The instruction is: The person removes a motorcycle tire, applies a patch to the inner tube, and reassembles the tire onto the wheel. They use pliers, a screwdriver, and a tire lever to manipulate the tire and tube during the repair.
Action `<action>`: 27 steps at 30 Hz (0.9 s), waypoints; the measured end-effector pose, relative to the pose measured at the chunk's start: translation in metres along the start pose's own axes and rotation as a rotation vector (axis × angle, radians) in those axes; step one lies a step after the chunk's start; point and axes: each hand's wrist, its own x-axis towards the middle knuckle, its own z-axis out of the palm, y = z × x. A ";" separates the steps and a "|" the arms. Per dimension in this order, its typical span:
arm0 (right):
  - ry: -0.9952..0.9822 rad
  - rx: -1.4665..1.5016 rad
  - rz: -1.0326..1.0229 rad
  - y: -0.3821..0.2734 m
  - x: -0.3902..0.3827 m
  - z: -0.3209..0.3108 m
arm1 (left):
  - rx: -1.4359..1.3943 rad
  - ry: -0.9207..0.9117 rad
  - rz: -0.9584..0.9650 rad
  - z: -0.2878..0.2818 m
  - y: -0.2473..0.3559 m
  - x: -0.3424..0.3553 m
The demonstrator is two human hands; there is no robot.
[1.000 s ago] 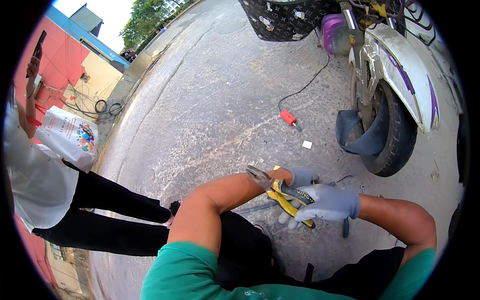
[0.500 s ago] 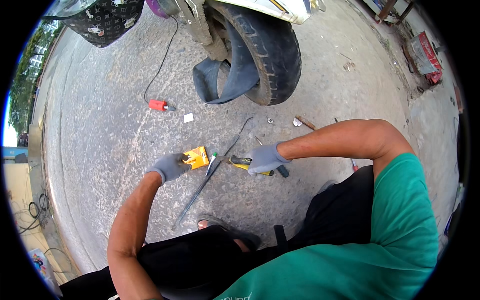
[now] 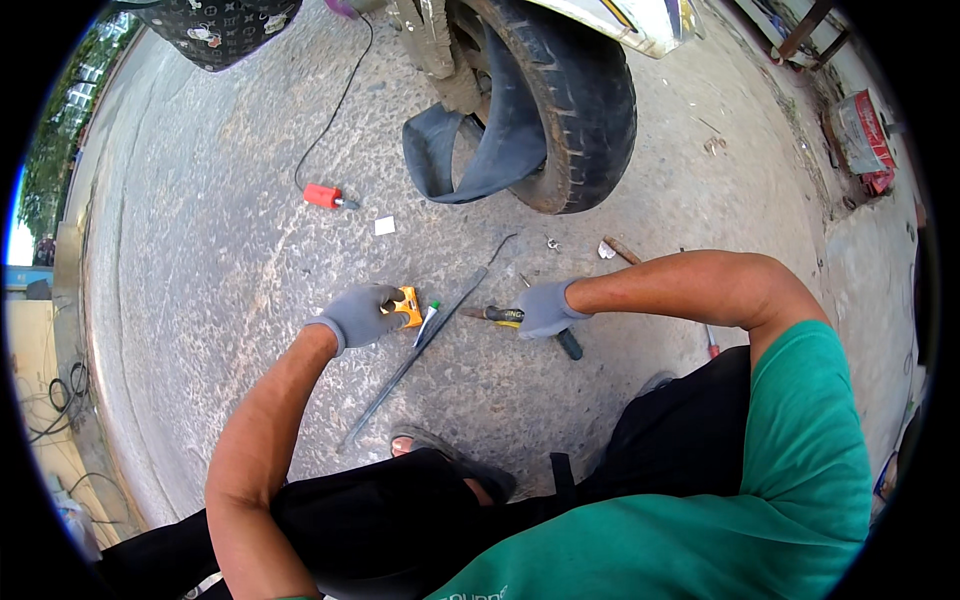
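Observation:
My gloved left hand [image 3: 365, 316] has its fingers closed on a small yellow-orange box [image 3: 408, 307]. My gloved right hand [image 3: 546, 309] is wrapped round the black-and-yellow handles of a pair of pliers [image 3: 493, 314], jaws pointing left. Between the hands, a white tube with a green cap [image 3: 427, 321] lies beside a long thin metal rod [image 3: 412, 362]. Below my right hand a dark tool handle [image 3: 570, 346] sticks out; the part under the hand is hidden. Beyond them, a flattened inner tube [image 3: 484, 172] hangs partly out of a motorbike tyre [image 3: 590, 125].
A red device [image 3: 322, 195] on a black cord and a white square piece [image 3: 384, 226] lie on the concrete ground. A rusty bar [image 3: 622, 250] is at the right. A red-and-white container [image 3: 863, 135] stands far right; a patterned black basket [image 3: 215, 32] is at the upper left.
My left hand has moved right and now covers more of the yellow box, which is turned. My right hand has shifted slightly right with the pliers, whose handles look closer together. The view has tilted slightly.

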 end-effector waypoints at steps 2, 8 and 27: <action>0.006 -0.043 -0.009 0.002 -0.003 -0.001 | -0.021 0.008 -0.007 -0.012 -0.002 0.000; -0.020 -0.143 0.004 -0.010 -0.016 -0.008 | -0.058 0.130 -0.058 -0.037 -0.029 -0.004; -0.151 -0.411 -0.089 -0.016 -0.008 -0.006 | -0.447 0.184 0.108 -0.013 -0.004 0.011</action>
